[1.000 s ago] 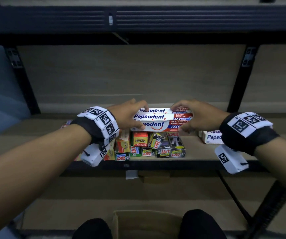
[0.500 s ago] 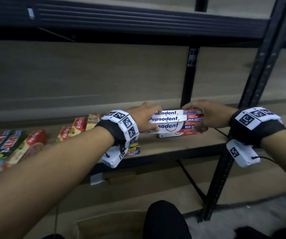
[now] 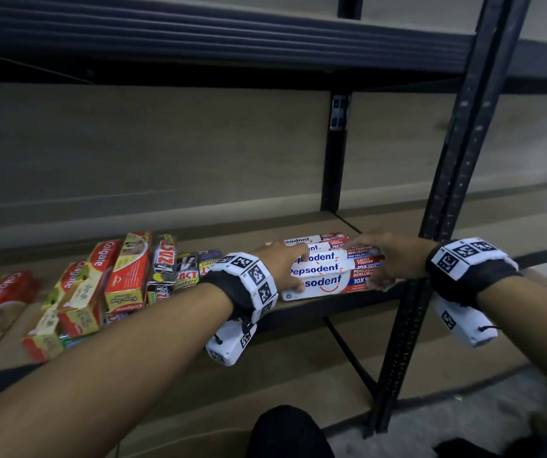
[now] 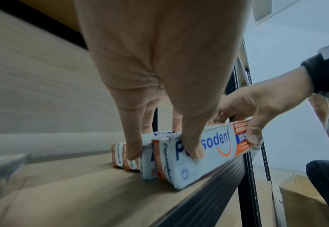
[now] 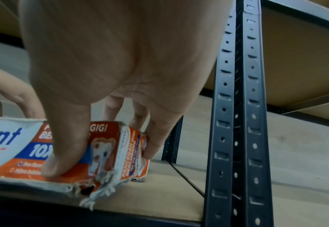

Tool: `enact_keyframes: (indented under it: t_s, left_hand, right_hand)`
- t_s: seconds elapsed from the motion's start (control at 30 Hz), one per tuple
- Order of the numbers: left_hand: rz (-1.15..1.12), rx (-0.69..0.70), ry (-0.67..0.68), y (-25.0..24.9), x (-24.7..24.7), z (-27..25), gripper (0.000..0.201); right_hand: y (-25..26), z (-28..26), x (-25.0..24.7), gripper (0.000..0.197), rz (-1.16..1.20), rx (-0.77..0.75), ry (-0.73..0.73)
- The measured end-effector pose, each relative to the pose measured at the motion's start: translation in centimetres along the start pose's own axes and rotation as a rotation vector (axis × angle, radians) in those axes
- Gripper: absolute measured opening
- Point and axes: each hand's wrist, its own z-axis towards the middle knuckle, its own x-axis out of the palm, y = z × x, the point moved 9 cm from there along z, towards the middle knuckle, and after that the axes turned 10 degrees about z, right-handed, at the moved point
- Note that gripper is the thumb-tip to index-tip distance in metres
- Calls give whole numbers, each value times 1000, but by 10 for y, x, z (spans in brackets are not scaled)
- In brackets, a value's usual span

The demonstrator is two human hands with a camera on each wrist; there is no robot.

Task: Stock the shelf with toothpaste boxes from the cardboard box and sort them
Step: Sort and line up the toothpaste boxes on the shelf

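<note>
A bundle of white-and-red Pepsodent boxes (image 3: 326, 276) stands on its long edges at the front of the brown shelf board (image 3: 249, 239), near the board's right end. My left hand (image 3: 298, 271) grips its left end, thumb on the front face (image 4: 195, 149) and fingers (image 4: 133, 151) behind. My right hand (image 3: 367, 266) grips the torn right end (image 5: 105, 153), thumb (image 5: 62, 155) in front and fingers (image 5: 155, 142) at the back. More Pepsodent boxes (image 3: 301, 241) lie just behind the bundle.
Left of my hands lie black Zact boxes (image 3: 186, 276) and red Colgate boxes (image 3: 126, 272). A black upright post (image 3: 437, 226) stands close to my right hand. An open cardboard box (image 4: 303, 205) sits on the floor below. A lower shelf board (image 3: 298, 365) runs underneath.
Both hands carried the Pepsodent bundle to the right, away from above the Zact boxes, and lowered it onto the shelf's right end in front of other Pepsodent boxes. My view turned right.
</note>
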Motion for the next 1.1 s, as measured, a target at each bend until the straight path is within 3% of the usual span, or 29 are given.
enact_keyframes:
  t_s: [0.27, 0.5, 0.6, 0.9, 1.1]
  left_hand:
    - [4, -48, 39, 0, 14, 15, 59]
    - [23, -61, 87, 6, 25, 23, 90]
    - [13, -43, 151, 1, 31, 26, 84]
    - [-45, -76, 180, -2, 38, 26, 81]
    - [-42, -72, 141, 8, 35, 14, 82]
  right_hand:
    - [-27, 21, 10, 74, 30, 22, 29]
    - [-31, 29, -1, 67, -141, -80, -34]
    - [-29, 34, 2, 70, -151, -113, -12]
    - [-44, 45, 5, 74, -191, -39, -34]
    - [-17, 36, 7, 64, -152, -59, -123]
